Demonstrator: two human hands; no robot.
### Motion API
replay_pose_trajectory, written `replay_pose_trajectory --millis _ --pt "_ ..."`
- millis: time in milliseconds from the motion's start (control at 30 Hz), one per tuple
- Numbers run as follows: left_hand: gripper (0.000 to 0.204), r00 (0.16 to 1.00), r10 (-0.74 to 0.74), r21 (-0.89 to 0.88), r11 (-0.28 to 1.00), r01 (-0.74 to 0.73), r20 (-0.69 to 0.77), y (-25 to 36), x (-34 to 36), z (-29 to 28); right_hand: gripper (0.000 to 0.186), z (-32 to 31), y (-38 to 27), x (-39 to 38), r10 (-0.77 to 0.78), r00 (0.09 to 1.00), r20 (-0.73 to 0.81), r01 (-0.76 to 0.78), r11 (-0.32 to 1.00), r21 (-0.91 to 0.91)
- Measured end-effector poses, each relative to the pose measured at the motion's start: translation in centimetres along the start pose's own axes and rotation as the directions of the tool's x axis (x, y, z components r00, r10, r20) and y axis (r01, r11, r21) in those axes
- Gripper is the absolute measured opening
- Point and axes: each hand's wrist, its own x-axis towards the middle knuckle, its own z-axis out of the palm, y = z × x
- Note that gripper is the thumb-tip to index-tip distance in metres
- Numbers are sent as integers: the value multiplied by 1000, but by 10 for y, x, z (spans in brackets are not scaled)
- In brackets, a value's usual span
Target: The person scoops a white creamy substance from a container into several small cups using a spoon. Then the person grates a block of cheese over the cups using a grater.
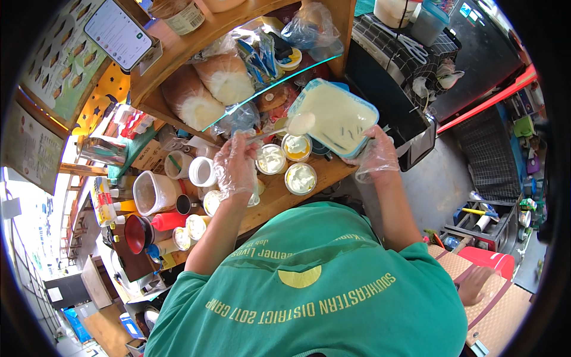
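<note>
My left hand (235, 163), in a clear plastic glove, is closed round the handle of a spoon (302, 123) with pale cream heaped on its bowl. My gloved right hand (379, 156) grips the near right corner of a rectangular tub (373, 113), pale blue at the rim and tilted toward me. Thick pale cream (339, 110) coats its inside. Below the spoon stand three round cups: a white-topped cup (271, 159), a cup with yellow under its cream (297, 147) and a nearer cream-filled cup (301, 178). More filled cups sit beside and below my left wrist, partly hidden by it.
Bagged bread (223, 77) fills the shelf behind a glass edge. Left are a white cup (203, 172), a clear tub (153, 193), a red bottle (168, 221) and a dark red bowl (138, 234). A phone (118, 34) stands upper left. Another person's hand (474, 284) shows lower right.
</note>
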Motion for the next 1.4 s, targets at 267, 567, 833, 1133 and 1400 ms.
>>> replay_pose_trajectory --millis 267,567,833,1133,1400 --pt "22 919 289 639 661 -393 266 -11 -32 -26 63 -5 -26 24 -13 997 75 9 999 50" --pt "33 334 370 346 35 -938 867 -33 -25 -27 61 5 -34 28 -36 996 80 29 996 84" --pt "43 277 443 321 -26 -947 853 -25 -32 -27 60 0 -30 21 -45 993 112 33 993 113" --pt "37 326 427 375 -34 -927 844 -53 -25 -40 63 -13 -31 4 -73 992 99 64 993 98" --pt "31 379 466 434 -12 -901 800 -40 -20 -38 61 -34 -27 -15 -94 991 100 81 988 129"
